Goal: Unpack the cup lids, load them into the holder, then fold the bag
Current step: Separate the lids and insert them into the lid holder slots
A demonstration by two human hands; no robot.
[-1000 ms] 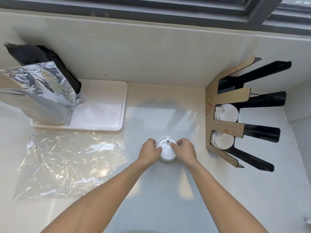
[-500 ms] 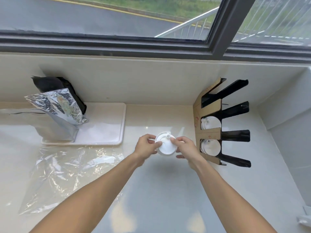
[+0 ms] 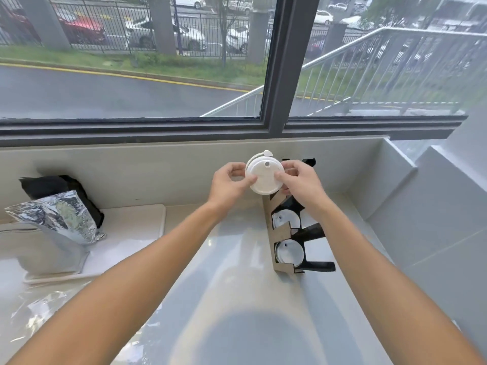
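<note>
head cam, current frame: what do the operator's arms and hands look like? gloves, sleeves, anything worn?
Both forearms are bare from the bottom edge of the frame to the wrists: no sleeves in view. The left hand and right hand wear no gloves. No watch, band or ring shows on the visible sides, and no markers, straps or cables are attached.

Light: bright, even daylight through the window [image 3: 274, 61] at the back.
Shadow: a soft round dark patch on the counter [image 3: 237, 285] at bottom centre.
Glare: white highlights on the clear plastic bag [image 3: 34, 309] and foil pouch [image 3: 60, 217].
Distortion: wide-angle bending of the window frame and forearms toward the edges.
Sharpness: mostly crisp; outdoor cars slightly soft.
</note>
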